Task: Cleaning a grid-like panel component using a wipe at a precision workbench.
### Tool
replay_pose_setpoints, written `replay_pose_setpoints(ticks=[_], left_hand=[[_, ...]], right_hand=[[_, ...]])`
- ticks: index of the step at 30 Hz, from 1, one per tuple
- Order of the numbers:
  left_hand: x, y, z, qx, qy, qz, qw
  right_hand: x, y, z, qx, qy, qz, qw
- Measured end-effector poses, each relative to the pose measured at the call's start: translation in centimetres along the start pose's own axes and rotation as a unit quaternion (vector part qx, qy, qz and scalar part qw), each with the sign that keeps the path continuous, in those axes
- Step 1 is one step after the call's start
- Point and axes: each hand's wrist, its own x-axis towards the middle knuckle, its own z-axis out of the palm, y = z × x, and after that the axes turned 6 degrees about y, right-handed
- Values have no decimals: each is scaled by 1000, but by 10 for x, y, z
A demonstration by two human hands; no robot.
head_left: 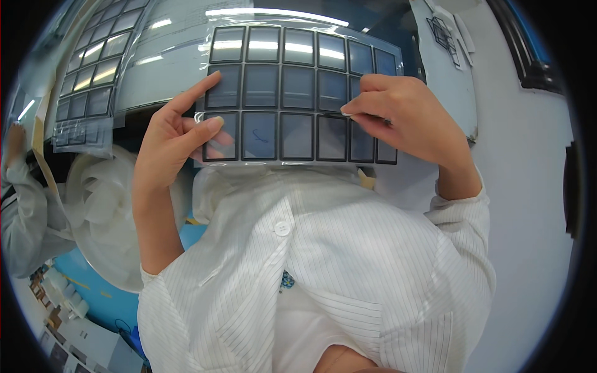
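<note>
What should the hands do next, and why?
Perhaps lift the right hand gently with the left hand as anchor, because the right looks pinched together at the black-framed sheet and the left grips that sheet's left edge.

Single head cam, L of a side-by-side pair: wide fisheye, upright, unmirrored. Looks steeply down fr. above the wearer, whose striped shirt (pixel 367 224) fills lower ctr. Near view: left hand (pixel 180 137) & right hand (pixel 404 115) sit in upper half, forearms rising fr. below on either side. Desk (pixel 457 115) lies across top, near R corner showing just past right hand. Blue floor (pixel 106 289) at lower L. Straight edges bow toward rim; frame corners black.
</note>
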Motion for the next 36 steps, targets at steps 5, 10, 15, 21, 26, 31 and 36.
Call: replay_pose_setpoints(ticks=[5, 10, 15, 21, 26, 31, 36], left_hand=[[2, -1, -2, -2, -5, -3, 1000], [5, -2, -3, 3, -11, 7, 1000], [6, -4, -8, -3, -11, -6, 1000], [7, -4, -11, -41, -31, -6, 999], [-9, 6, 6, 29, -72, 34, 996], [-33, 46, 17, 135, -191, 120, 965], [-40, 69, 17, 269, -313, 291, 863]], right_hand=[[-21, 9, -11, -8, -8, 23, 1000], [-41, 15, -25, -32, -18, 51, 998], [-56, 16, -33, -53, -40, 88, 994], [-92, 18, -61, -240, -103, 191, 946], [-78, 20, -34, -27, 78, 216, 973], [-56, -3, 5, 148, 49, 207, 966], [-42, -15, 52, 286, 142, 74, 945]])
